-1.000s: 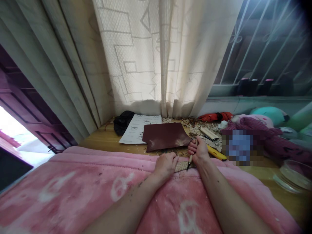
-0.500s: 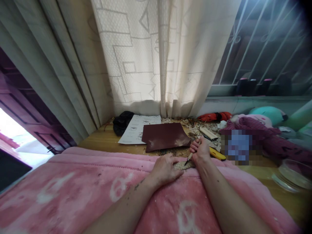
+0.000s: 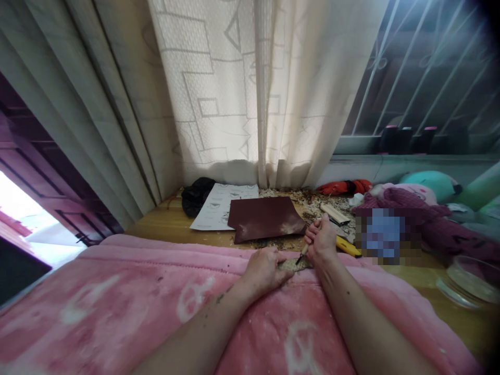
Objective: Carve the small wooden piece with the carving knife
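A pale, flat piece with a textured surface (image 3: 296, 265), which looks like wood, lies at the edge of the pink blanket (image 3: 128, 302). My left hand (image 3: 263, 268) grips its left end, thumb on the near side and fingers on the far side. In my right hand (image 3: 323, 242) is a carving tool (image 3: 303, 253) with a light wooden handle, the fist wrapped round it. Its dark tip points down and touches or hovers just over the piece; which of these I cannot tell. The right end of the piece is partly hidden by my right hand.
Beyond my hands, a maroon sheet (image 3: 265, 214) overlaps white printed paper (image 3: 213, 208) on the wooden table (image 3: 156, 229). Shavings (image 3: 281, 192) litter the back. A yellow-handled cutter (image 3: 349, 247) and a wooden-handled brush-like tool (image 3: 334, 214) lie right. A clear round container (image 3: 471, 281) stands far right.
My right hand has tilted very slightly, its thumb a little higher on the handle. The left hand and the piece stay in place.
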Demonstrator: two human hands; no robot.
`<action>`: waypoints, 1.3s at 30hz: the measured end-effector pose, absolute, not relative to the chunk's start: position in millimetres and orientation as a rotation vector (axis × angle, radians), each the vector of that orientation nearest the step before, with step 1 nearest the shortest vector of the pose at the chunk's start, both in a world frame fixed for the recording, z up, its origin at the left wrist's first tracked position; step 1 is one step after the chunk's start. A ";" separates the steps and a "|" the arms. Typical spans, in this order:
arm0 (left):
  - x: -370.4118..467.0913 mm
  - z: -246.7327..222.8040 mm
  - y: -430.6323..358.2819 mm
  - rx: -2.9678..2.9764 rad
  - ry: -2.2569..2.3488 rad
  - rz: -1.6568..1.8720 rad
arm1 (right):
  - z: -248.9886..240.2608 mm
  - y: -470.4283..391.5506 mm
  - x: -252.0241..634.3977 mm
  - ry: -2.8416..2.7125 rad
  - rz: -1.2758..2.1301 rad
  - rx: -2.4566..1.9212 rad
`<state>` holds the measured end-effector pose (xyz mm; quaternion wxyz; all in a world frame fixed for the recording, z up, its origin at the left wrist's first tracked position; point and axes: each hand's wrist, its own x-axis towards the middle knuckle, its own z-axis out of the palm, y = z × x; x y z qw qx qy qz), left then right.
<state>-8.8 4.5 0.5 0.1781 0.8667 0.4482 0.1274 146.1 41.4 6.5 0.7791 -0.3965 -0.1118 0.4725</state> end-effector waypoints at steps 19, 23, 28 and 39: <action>-8.9 -2.8 6.3 2.480 1.262 0.328 | 21.8 30.0 137.3 -0.424 1.039 -0.732; -8.7 -1.5 6.1 2.494 1.260 0.329 | 21.0 30.6 137.1 -0.428 1.061 -0.732; -8.5 -0.5 6.0 2.482 1.255 0.315 | 21.5 30.8 135.8 -0.426 1.064 -0.749; -9.1 -2.2 5.9 2.488 1.256 0.349 | 24.7 29.2 130.4 -0.413 0.995 -0.819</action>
